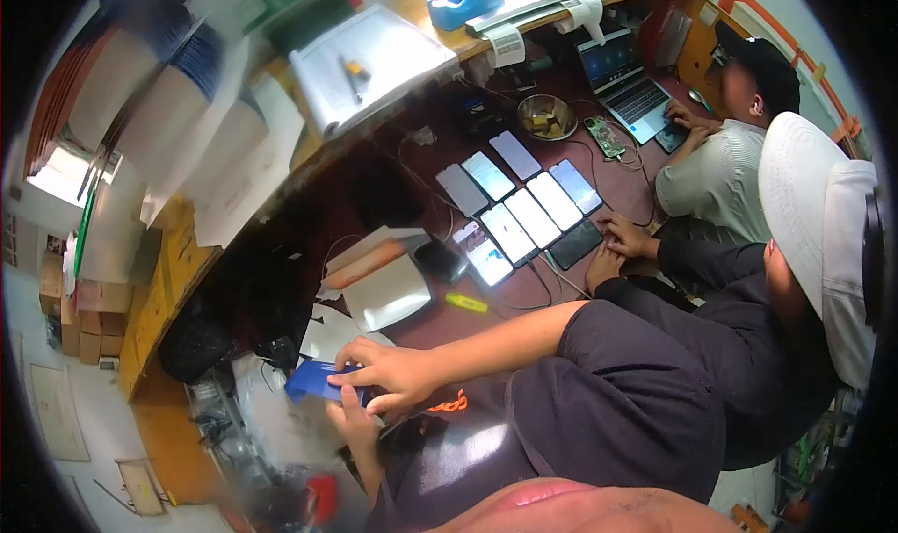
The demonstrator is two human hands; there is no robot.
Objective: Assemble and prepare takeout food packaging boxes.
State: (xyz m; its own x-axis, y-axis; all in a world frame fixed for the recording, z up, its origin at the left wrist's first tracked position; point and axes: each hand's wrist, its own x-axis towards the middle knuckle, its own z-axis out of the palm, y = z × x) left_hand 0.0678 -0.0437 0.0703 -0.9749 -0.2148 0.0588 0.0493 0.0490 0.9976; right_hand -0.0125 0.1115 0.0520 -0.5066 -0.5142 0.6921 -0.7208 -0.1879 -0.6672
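Observation:
My right hand reaches in from the right, its fingers spread over the top of a flat blue item. From below, my left hand grips the same item near its right end, thumb up. Fingers cover part of it, so I cannot tell whether it is a thin box or a cover. White paper lies just beyond it. Farther up, an open white box rests on the dark red desktop, with a yellow highlighter to its right.
Several smartphones, most with lit screens, lie in rows with cables nearby. Beyond are a metal bowl and a laptop. A person in a white cap sits close on my right; another uses the laptop. A raised wooden ledge borders the desk.

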